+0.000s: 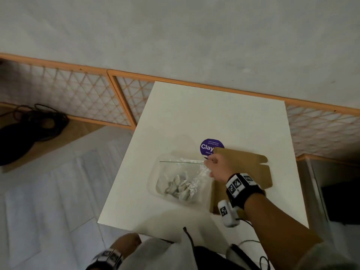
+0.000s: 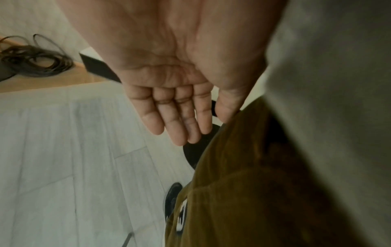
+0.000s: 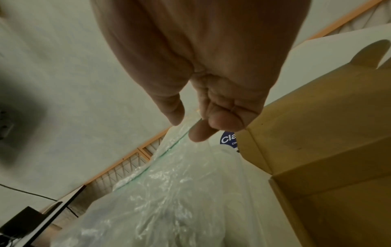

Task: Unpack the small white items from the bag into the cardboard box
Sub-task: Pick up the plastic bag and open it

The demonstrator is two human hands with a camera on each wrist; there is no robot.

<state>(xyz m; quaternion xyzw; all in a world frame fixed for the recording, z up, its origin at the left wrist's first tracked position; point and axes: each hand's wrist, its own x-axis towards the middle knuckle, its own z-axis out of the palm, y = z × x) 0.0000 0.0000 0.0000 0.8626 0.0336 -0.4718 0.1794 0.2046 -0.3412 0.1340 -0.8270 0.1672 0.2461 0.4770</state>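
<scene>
A clear plastic zip bag (image 1: 179,172) lies on the white table (image 1: 214,114), with several small white items (image 1: 179,187) bunched in its near end. My right hand (image 1: 214,164) pinches the bag's green zip edge at its right corner; in the right wrist view the thumb and curled fingers of that hand (image 3: 187,128) close on the bag (image 3: 169,192). The open cardboard box (image 1: 243,158) stands just right of the bag, partly under my right forearm, its flap (image 3: 317,133) beside the hand. My left hand (image 2: 175,117) hangs below the table edge with straight fingers, holding nothing.
A round purple sticker (image 1: 211,146) lies on the table behind the bag, partly covered by the box flap. A wooden lattice fence (image 1: 78,90) runs behind the table. Black cables (image 1: 39,121) lie on the floor at left. A dark object (image 1: 341,201) stands at right.
</scene>
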